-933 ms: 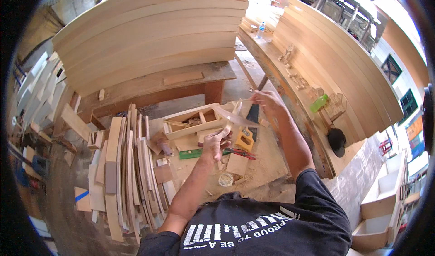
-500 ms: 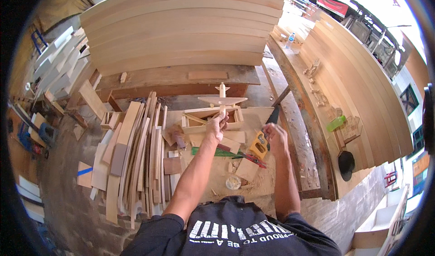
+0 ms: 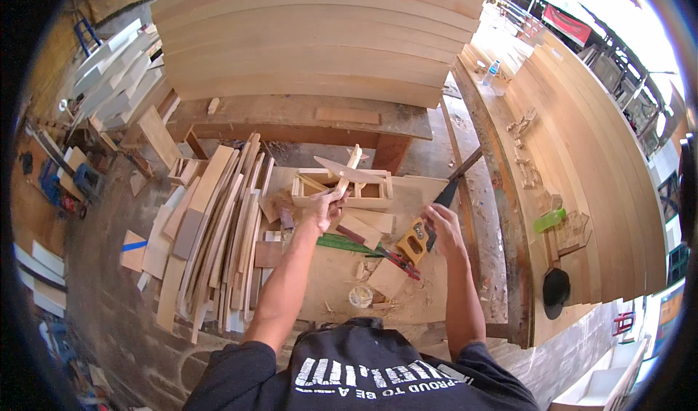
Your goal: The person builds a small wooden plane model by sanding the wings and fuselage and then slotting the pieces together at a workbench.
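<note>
My left hand [image 3: 326, 213] is closed round the near end of a small wooden toy airplane [image 3: 347, 172], holding it tilted above an open wooden box [image 3: 374, 201]. Thin wood pieces lie in that box. Beside the yellow handle of a handsaw [image 3: 413, 244], my right hand [image 3: 446, 230] has its fingers curled together over the saw's dark blade. Whatever is in those fingers, if anything, is hidden. Left of the saw lie a red-handled tool [image 3: 402, 262], a green strip [image 3: 342, 243] and flat wood offcuts [image 3: 367, 222]. A small round tub [image 3: 360, 297] stands nearer me.
Long wood strips [image 3: 218, 229] are piled at the left of the worktop [image 3: 407, 309]. Tall stacks of boards [image 3: 313, 40] rise at the back and on the right [image 3: 596, 164]. A dark round object [image 3: 556, 292], a green bottle [image 3: 550, 220] and a water bottle [image 3: 491, 72] sit on the right-hand bench.
The airplane has turned from nearly straight to slanted, its far end leaning right. My right hand has stayed near the saw. The whole view has shifted slightly.
</note>
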Demonstrator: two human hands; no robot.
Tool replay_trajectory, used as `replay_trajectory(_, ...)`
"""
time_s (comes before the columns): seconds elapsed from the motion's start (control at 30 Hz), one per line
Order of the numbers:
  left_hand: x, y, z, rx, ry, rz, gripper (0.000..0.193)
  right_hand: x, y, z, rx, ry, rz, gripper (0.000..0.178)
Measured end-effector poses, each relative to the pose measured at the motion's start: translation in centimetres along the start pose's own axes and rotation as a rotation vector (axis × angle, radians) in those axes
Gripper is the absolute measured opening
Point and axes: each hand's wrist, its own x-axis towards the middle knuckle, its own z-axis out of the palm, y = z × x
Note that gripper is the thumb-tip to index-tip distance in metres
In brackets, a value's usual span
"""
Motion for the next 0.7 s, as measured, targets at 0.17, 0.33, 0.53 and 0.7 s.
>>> replay_trajectory(0.17, -3.2, 1.3, 0.8, 0.119, -0.082, -0.007, 0.023, 8.0, -1.5, 2.3, -0.185, -0.157, -0.187, 0.03)
replay_trajectory(0.33, -4.3, 1.7, 1.2, 0.264, -0.099, -0.071, 0.03, 11.3, -1.6, 5.8, -0.15, -0.257, -0.143, 0.031)
replay_trajectory(0.53, -3.6, 1.2, 1.7, 0.341, -0.103, -0.105, 0.024, 11.9, -0.2, 5.6, -0.109, -0.233, 0.032, 0.022)
replay_trajectory(0.7, -1.3, 1.3, 2.0, 0.418, -0.148, -0.113, 0.023, 12.9, 1.5, 3.2, -0.064, -0.249, 0.107, 0.021)
